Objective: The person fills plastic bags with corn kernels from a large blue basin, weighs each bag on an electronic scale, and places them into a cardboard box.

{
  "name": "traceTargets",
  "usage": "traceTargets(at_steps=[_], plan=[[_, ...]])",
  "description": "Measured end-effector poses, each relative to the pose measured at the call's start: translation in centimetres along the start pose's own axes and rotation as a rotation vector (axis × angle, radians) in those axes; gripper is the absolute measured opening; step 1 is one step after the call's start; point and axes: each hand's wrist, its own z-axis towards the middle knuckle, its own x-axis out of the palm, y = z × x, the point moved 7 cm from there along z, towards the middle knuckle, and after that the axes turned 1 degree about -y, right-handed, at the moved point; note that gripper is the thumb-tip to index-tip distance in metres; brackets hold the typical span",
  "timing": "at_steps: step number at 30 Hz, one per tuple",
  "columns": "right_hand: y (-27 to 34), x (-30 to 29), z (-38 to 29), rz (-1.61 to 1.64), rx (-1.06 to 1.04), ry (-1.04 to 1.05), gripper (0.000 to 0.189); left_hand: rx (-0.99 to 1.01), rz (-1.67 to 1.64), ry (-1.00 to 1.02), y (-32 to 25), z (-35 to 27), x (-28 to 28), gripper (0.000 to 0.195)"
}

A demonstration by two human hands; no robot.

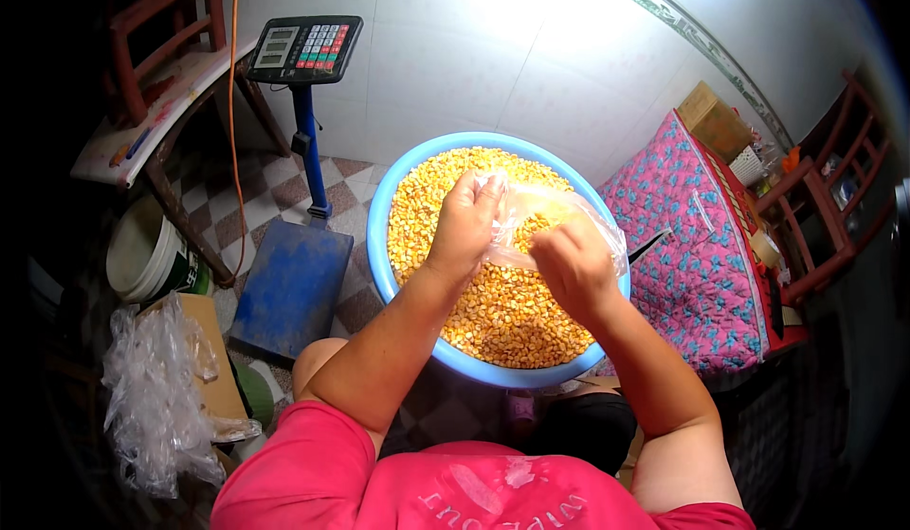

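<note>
A large blue plastic basin is full of loose yellow corn kernels. Over the kernels lies a clear plastic bag, its film gathered in my left hand between thumb and fingers. My right hand is at the bag's near right side, fingers curled and blurred by motion. Whether it grips film or kernels is hidden. Between my hands, kernels show in or beneath the bag; the film makes it hard to tell which.
A platform scale with a keypad display stands to the left. Near it are a table, a white bucket and a heap of clear plastic bags. At right, a pink flowered quilted cover drapes a red table.
</note>
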Motion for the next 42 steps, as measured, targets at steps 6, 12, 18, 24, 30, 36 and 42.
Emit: traceTargets(at_steps=[6, 12, 18, 24, 30, 36, 42], plan=[[5.1, 3.9, -3.8, 0.121, -0.037, 0.291, 0.024, -0.003, 0.039, -0.005, 0.0, -0.1, 0.0, 0.011], [4.6, 6.4, -5.4, -0.008, 0.010, 0.394, 0.025, -0.029, 0.057, -0.019, -0.1, -0.1, -0.4, 0.010], [2.8, 8.9, -6.9, -0.004, -0.009, 0.405, 0.019, -0.001, 0.019, -0.047, -0.2, 0.0, 0.0, 0.013], [2.9, 6.4, -4.7, 0.066, 0.054, 0.379, 0.023, -0.015, 0.018, -0.001, 0.2, 0.0, -0.5, 0.011], [0.9, 2.1, 0.4, -0.166, -0.056, 0.120, 0.025, -0.014, 0.018, -0.016, 0.0, -0.2, -0.2, 0.011], [-4.0, 3.6, 2.2, -0.112, 0.096, 0.225, 0.013, -0.046, 0.059, -0.045, -0.8, -0.4, 0.1, 0.013], [-3.8, 2.9, 2.9, -0.014, -0.027, -0.031, 0.012, -0.012, 0.029, -0.034, -0.8, -0.2, 0.1, 0.014]])
